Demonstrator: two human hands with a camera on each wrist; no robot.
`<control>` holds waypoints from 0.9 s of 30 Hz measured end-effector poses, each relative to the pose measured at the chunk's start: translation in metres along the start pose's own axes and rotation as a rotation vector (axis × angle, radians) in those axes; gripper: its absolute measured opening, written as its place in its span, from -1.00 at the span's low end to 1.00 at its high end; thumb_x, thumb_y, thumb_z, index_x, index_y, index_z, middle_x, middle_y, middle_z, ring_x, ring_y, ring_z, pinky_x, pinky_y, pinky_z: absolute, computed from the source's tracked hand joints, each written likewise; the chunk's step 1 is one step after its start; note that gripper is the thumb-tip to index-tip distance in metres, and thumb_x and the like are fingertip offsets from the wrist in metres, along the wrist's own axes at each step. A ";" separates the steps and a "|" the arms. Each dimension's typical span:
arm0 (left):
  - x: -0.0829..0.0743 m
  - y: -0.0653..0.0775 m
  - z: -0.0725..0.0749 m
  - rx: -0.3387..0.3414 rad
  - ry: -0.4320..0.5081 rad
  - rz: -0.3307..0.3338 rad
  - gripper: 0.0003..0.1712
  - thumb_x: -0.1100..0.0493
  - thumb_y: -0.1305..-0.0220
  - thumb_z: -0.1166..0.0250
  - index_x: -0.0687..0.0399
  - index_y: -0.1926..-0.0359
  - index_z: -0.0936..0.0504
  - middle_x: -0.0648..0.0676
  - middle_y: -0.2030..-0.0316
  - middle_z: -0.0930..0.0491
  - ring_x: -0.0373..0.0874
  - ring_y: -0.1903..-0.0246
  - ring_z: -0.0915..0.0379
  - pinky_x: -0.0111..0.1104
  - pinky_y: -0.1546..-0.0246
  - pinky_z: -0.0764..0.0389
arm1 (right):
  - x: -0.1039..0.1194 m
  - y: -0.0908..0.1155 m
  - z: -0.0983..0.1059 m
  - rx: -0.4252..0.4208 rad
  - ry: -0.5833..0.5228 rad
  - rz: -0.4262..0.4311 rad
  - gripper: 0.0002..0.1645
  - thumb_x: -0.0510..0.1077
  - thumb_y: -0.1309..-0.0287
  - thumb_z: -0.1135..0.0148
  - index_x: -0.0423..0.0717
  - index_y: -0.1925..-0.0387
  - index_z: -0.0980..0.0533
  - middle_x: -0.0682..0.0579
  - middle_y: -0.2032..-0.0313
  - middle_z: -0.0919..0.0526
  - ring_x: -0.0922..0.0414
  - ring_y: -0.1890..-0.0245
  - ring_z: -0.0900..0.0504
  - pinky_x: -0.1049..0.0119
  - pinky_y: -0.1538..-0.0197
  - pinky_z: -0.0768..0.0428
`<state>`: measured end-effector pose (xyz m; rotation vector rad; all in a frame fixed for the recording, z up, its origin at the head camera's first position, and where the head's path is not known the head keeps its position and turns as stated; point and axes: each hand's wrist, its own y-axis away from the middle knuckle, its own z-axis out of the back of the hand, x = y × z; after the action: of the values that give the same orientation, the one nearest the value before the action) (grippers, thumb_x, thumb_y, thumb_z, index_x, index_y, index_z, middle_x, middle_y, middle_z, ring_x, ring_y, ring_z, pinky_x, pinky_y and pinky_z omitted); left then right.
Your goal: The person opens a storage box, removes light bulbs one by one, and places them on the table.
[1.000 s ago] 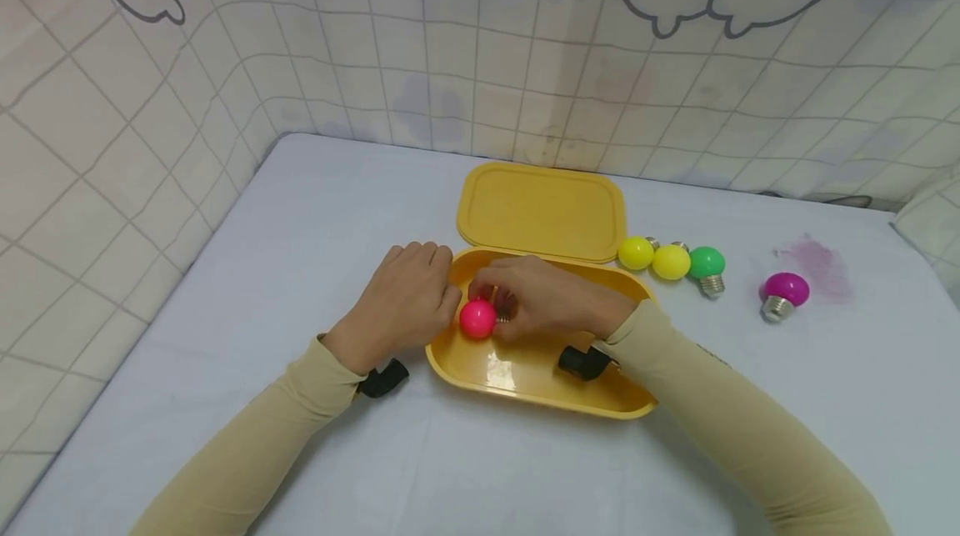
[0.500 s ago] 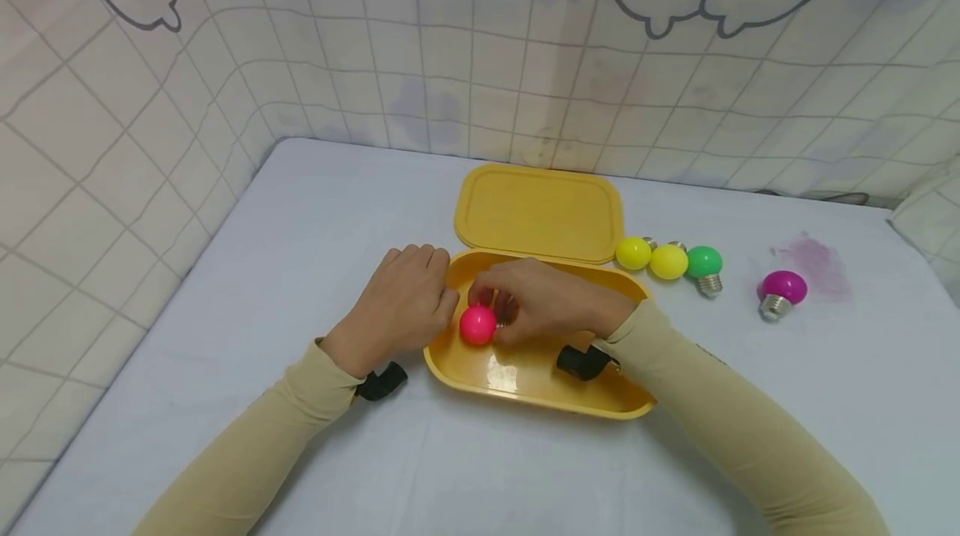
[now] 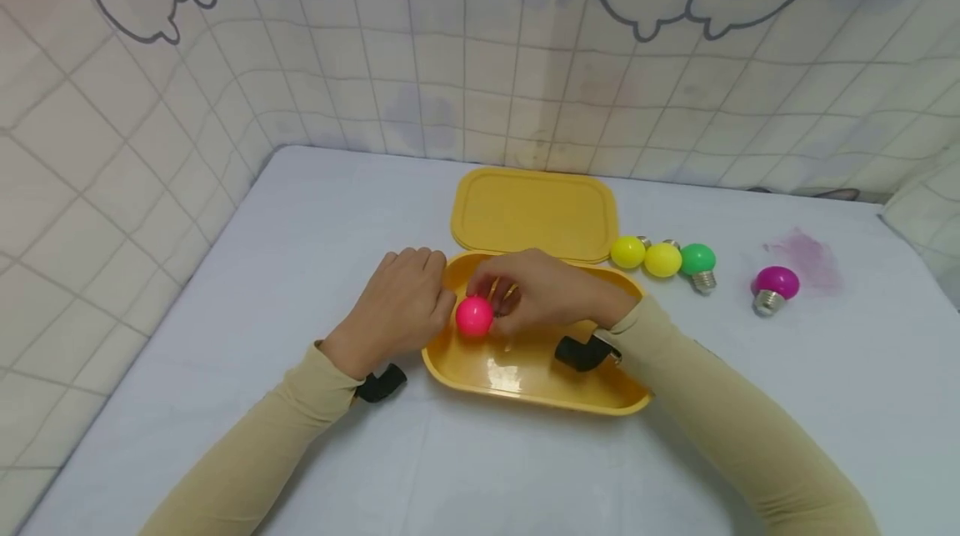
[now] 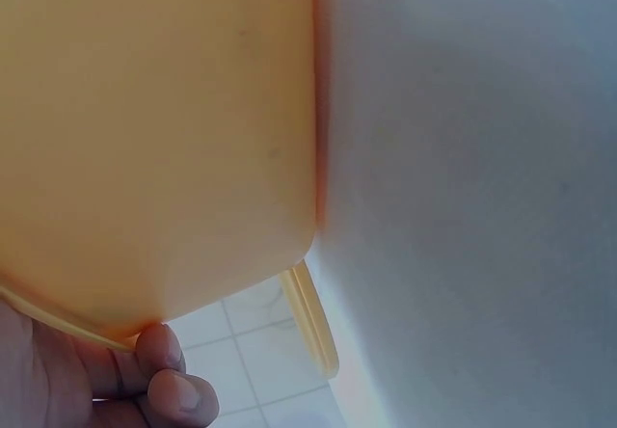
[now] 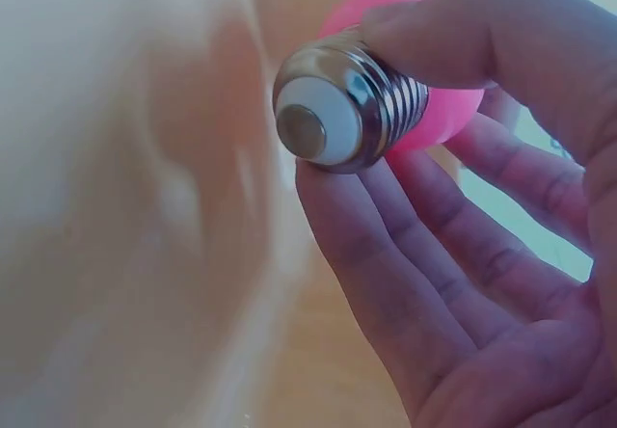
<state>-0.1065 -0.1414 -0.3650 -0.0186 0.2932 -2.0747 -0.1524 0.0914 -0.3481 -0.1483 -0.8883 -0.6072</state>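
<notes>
In the head view my right hand (image 3: pixel 543 290) is over the left part of a yellow plastic container (image 3: pixel 517 394), holding a pink light bulb (image 3: pixel 474 316). The right wrist view shows thumb and fingers pinching that bulb near its silver screw base (image 5: pixel 333 110), which faces the camera. My left hand (image 3: pixel 401 303) grips the container's left rim. From the left wrist view, its curled fingertips (image 4: pixel 178 394) hold the rim beside the container's outer wall (image 4: pixel 154 148). Whether the pink bulb touches the container floor, I cannot tell.
A flat yellow lid (image 3: pixel 534 215) lies behind the container. To its right are a yellow bulb (image 3: pixel 627 252), a second yellow bulb (image 3: pixel 663 260), and a green bulb (image 3: pixel 698 259). A purple bulb (image 3: pixel 777 282) lies farther right on the white-covered table (image 3: pixel 525 469). A grid-patterned curtain (image 3: pixel 495 61) hangs behind.
The pink bulb has shifted slightly away from me in the last half second, still held by my right hand. The left hand keeps its grip on the rim. The head view has drifted slightly.
</notes>
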 end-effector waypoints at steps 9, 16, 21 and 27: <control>0.001 0.000 -0.004 -0.025 -0.008 -0.012 -0.83 0.15 -0.25 -0.05 0.15 0.43 -0.39 0.04 0.57 -0.28 -0.05 0.53 -0.20 -0.30 0.40 -0.17 | 0.005 0.005 0.008 -0.061 -0.012 -0.004 -0.56 -0.16 -0.09 -0.51 0.03 -0.03 -0.60 0.11 0.06 -0.73 0.20 0.13 -0.73 0.33 -0.02 -0.73; -0.001 0.000 0.000 -0.027 -0.019 -0.014 -0.81 0.15 -0.25 -0.06 0.15 0.45 -0.38 0.04 0.57 -0.27 -0.04 0.53 -0.19 -0.31 0.40 -0.17 | 0.007 0.016 0.014 -0.122 -0.061 -0.001 -0.56 -0.17 -0.09 -0.51 0.06 -0.03 -0.60 0.08 0.06 -0.73 0.16 0.11 -0.74 0.25 -0.05 -0.74; -0.001 0.000 0.000 -0.008 -0.008 0.000 -0.81 0.15 -0.26 -0.04 0.15 0.46 -0.36 0.04 0.58 -0.27 -0.05 0.52 -0.19 -0.31 0.39 -0.17 | 0.008 0.024 0.017 -0.153 -0.100 -0.008 -0.54 -0.18 -0.08 -0.52 0.08 -0.03 -0.60 0.07 0.05 -0.72 0.14 0.11 -0.74 0.20 -0.07 -0.74; -0.001 0.000 -0.002 -0.030 -0.013 -0.009 -0.81 0.16 -0.27 -0.03 0.15 0.46 -0.36 0.04 0.58 -0.25 -0.06 0.52 -0.19 -0.32 0.38 -0.16 | 0.012 0.036 0.021 -0.189 -0.123 -0.033 -0.51 -0.16 -0.08 -0.53 0.10 -0.06 -0.59 0.08 0.02 -0.72 0.13 0.09 -0.73 0.20 -0.09 -0.73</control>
<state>-0.1062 -0.1405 -0.3668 -0.0520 0.3166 -2.0779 -0.1407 0.1236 -0.3213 -0.3449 -0.9530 -0.7187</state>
